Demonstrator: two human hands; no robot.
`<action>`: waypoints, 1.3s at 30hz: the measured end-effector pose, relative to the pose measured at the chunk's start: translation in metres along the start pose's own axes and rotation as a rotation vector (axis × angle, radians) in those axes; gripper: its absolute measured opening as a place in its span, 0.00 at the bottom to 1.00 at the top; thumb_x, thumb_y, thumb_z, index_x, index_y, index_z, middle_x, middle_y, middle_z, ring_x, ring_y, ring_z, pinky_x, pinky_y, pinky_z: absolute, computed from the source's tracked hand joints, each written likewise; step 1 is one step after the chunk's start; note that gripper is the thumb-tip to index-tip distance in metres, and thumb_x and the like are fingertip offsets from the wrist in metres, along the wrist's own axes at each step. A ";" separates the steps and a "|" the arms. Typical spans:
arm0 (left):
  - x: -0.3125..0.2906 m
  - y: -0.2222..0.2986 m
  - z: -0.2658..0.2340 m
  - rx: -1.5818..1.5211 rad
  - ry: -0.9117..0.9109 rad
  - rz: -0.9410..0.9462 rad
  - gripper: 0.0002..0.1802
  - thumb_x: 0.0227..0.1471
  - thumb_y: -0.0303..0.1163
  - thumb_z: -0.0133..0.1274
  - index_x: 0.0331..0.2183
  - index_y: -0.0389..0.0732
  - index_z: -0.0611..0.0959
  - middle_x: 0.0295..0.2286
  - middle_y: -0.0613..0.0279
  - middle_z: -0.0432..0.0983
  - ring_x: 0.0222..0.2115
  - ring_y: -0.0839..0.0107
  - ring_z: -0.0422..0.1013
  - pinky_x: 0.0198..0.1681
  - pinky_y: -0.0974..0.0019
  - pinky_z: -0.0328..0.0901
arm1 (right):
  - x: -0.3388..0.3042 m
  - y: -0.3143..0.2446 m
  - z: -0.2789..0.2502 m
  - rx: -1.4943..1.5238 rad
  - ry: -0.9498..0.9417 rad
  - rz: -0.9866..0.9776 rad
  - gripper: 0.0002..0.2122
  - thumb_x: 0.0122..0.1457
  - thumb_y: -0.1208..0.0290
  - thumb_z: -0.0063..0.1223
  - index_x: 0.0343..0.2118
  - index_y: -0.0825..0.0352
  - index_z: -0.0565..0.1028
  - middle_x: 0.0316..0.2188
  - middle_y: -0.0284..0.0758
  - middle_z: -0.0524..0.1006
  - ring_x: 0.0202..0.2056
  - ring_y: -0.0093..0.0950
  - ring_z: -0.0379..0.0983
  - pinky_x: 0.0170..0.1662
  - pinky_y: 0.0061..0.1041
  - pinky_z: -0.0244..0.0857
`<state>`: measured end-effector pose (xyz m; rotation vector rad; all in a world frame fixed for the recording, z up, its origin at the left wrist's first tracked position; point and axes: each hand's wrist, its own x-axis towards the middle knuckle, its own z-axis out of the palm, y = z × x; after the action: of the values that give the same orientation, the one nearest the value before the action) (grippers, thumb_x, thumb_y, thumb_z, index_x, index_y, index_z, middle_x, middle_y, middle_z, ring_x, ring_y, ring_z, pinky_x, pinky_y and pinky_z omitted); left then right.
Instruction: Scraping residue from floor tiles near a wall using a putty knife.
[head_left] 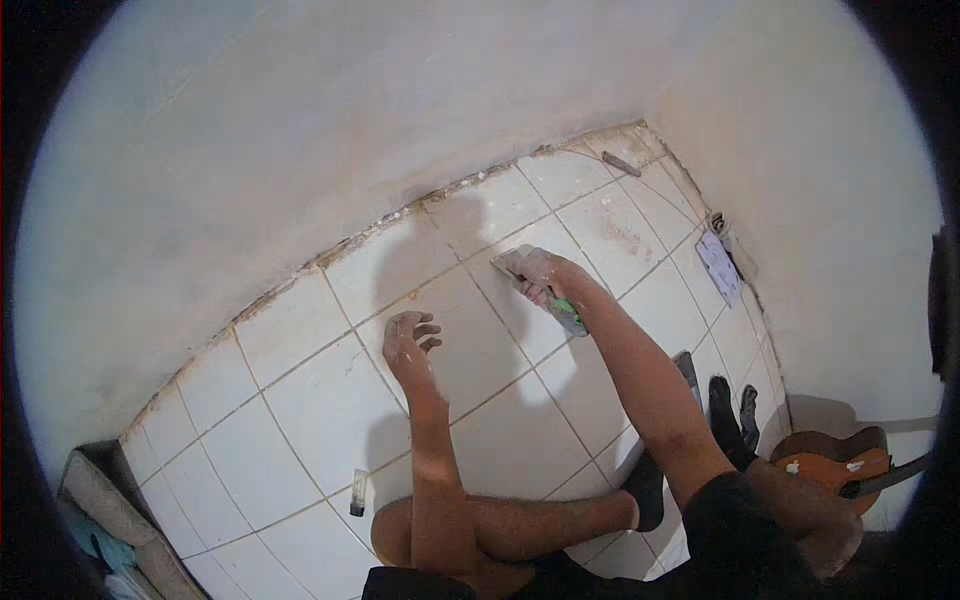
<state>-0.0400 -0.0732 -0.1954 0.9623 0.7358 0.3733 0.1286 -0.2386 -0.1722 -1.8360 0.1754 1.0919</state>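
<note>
My right hand (535, 265) is closed around a flat, scraper-like tool (568, 314) just above the white tiled floor (300, 430). A pale flat edge of the tool sticks out past the fingers, and a grey and green end shows below the wrist. The fingers cover its middle, so its exact kind is unclear. To the left, my left hand (410, 340) hovers over the tiles with loosely bent fingers apart and nothing in them. Whitish dust coats both hands.
A rough, crumbly edge runs where the pale wall (330, 130) meets the floor. A small dark-and-clear object (358, 493) lies near my knee. Rightward are a printed sheet (718, 268), a dark elongated piece (622, 163) and a small guitar (825, 465). A cushioned seat (120, 510) stands left.
</note>
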 end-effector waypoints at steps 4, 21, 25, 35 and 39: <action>0.000 -0.001 -0.001 -0.008 -0.023 0.001 0.11 0.52 0.39 0.45 0.30 0.42 0.74 0.28 0.61 0.72 0.28 0.71 0.70 0.31 0.67 0.62 | 0.001 -0.004 0.002 0.065 0.023 -0.044 0.11 0.54 0.67 0.44 0.18 0.62 0.61 0.10 0.27 0.58 0.09 0.18 0.51 0.10 0.20 0.45; -0.001 0.001 0.003 0.017 0.000 -0.001 0.09 0.51 0.36 0.44 0.31 0.41 0.74 0.28 0.61 0.72 0.27 0.70 0.70 0.29 0.68 0.62 | 0.001 0.000 -0.003 -0.097 0.043 -0.052 0.11 0.55 0.63 0.45 0.23 0.65 0.66 0.13 0.33 0.64 0.11 0.23 0.58 0.11 0.25 0.51; -0.001 0.000 0.002 0.002 -0.029 0.011 0.09 0.50 0.35 0.45 0.31 0.41 0.74 0.28 0.61 0.72 0.27 0.70 0.70 0.29 0.68 0.62 | -0.002 0.010 -0.006 -0.112 0.029 -0.011 0.12 0.57 0.61 0.45 0.24 0.64 0.65 0.13 0.32 0.63 0.10 0.22 0.57 0.11 0.24 0.51; -0.001 0.002 0.003 -0.016 -0.037 -0.016 0.08 0.49 0.35 0.47 0.31 0.42 0.74 0.28 0.62 0.72 0.27 0.71 0.69 0.31 0.68 0.61 | 0.013 0.002 -0.007 0.011 0.108 0.005 0.12 0.55 0.62 0.46 0.22 0.64 0.65 0.11 0.30 0.60 0.10 0.20 0.55 0.12 0.24 0.51; -0.006 0.005 0.003 -0.002 -0.030 0.010 0.09 0.50 0.36 0.46 0.31 0.41 0.74 0.28 0.62 0.72 0.28 0.71 0.69 0.31 0.68 0.61 | 0.014 -0.006 -0.005 0.001 0.025 -0.052 0.14 0.55 0.60 0.45 0.19 0.63 0.64 0.11 0.29 0.59 0.10 0.20 0.54 0.12 0.25 0.49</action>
<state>-0.0415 -0.0758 -0.1873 0.9684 0.7030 0.3676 0.1424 -0.2349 -0.1781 -1.8437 0.1420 1.0335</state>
